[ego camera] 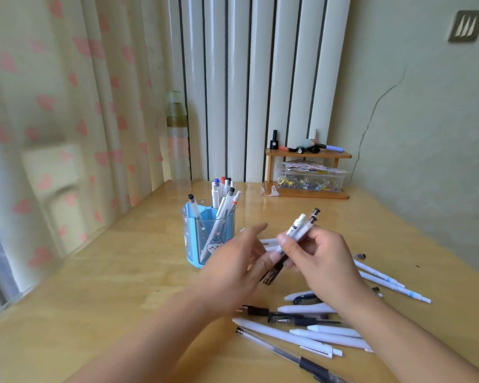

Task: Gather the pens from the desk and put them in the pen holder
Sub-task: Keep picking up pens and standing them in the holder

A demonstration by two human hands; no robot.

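A: Your right hand (320,255) has a small bunch of pens (299,230) in its grip, fingers pressed around the barrels, tips up and angled toward the wall.

B: And your left hand (242,261) is spread, fingers loose, just beside the lower ends of that bunch. It pinches nothing I can make out.

A: The blue pen holder (206,236) stands just left of your hands, several pens in it leaning outward.

B: That's the catch. Bring the bunch in at this tilt and you may knock the leaning ones, or nudge the light holder over.

A: The bunch looks uneven too; a dark pen (273,273) hangs lower than the rest. Loosen your grip and it could slide out onto the tabletop (108,313).

B: Plenty left: loose pens (302,331) lie scattered under your right forearm. Your sleeveless arm sweeping across could roll them toward the edge.
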